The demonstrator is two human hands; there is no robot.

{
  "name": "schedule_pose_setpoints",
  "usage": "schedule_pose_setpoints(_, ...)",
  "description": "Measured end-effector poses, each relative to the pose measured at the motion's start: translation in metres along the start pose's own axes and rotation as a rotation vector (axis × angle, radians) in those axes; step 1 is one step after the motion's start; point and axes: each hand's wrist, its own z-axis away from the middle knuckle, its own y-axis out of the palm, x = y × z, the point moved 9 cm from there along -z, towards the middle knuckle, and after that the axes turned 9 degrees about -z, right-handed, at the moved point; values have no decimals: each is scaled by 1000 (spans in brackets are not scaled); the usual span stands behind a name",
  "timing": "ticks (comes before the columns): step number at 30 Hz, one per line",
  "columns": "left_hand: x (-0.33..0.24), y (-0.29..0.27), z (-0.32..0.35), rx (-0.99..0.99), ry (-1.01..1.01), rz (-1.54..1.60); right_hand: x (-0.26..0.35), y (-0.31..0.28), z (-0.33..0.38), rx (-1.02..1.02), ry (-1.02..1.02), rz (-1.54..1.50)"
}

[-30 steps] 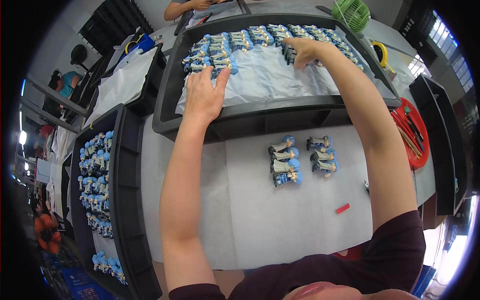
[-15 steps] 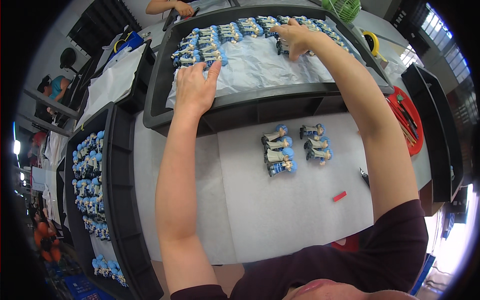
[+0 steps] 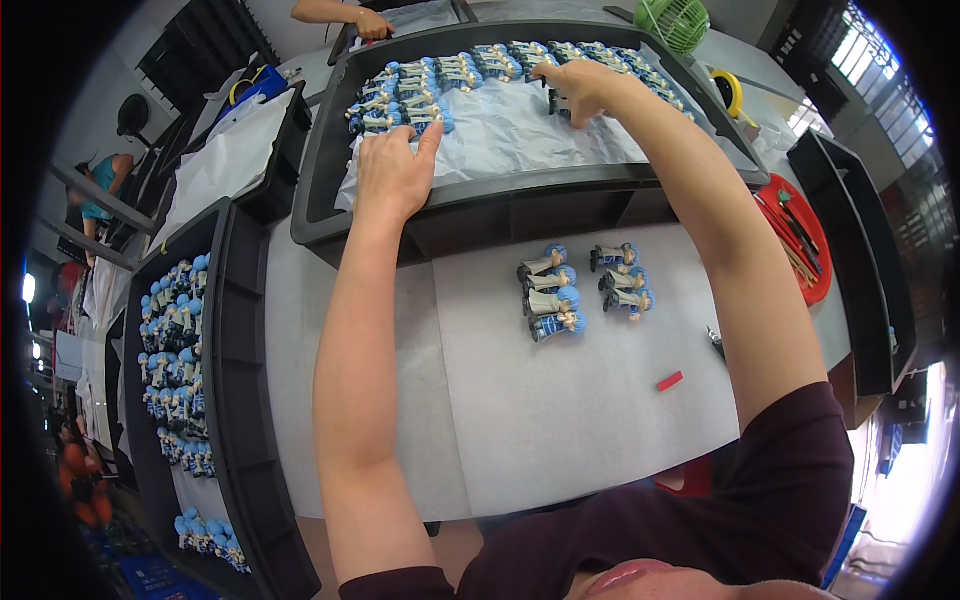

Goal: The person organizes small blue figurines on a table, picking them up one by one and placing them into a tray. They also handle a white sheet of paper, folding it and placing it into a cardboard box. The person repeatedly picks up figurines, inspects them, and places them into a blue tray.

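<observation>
Rows of small blue-haired figurines [image 3: 415,85] lie on crumpled white paper [image 3: 510,130] in a large black tray [image 3: 560,180]. At its near left side my left hand [image 3: 393,175] rests over the rim, thumb apart from the fingers, fingertips beside the lowest left figurines and holding nothing. My right hand [image 3: 580,92] reaches into the far middle of the tray. Its thumb and fingers are around one figurine [image 3: 557,102], mostly hidden by the hand, below the back row. On the white work surface [image 3: 540,420] lie several more figurines [image 3: 553,300] in two short columns.
A second black tray [image 3: 240,370] with figurines stands at left. To the right are a red dish [image 3: 815,240] of tools, a black bin [image 3: 860,260] and yellow tape [image 3: 728,92]. A red piece [image 3: 670,381] and a green fan [image 3: 675,22] are visible. Another person's hand [image 3: 374,24] works beyond.
My right hand has come slightly nearer and lower over the figurine. The left hand keeps its place on the rim. The whole view has shifted a little.
</observation>
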Motion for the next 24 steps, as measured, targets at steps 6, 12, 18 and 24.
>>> schedule_pose_setpoints(6,11,6,-3,51,-5,11,40,-59,28,-202,-90,19)
schedule_pose_setpoints(12,23,4,2,77,-27,-47,133,-98,142,-231,-439,-195)
schedule_pose_setpoints(18,3,16,-8,129,-15,-38,153,8,261,170,-497,-256)
schedule_pose_setpoints(24,-2,14,-8,153,-6,-42,125,76,277,166,-298,-202)
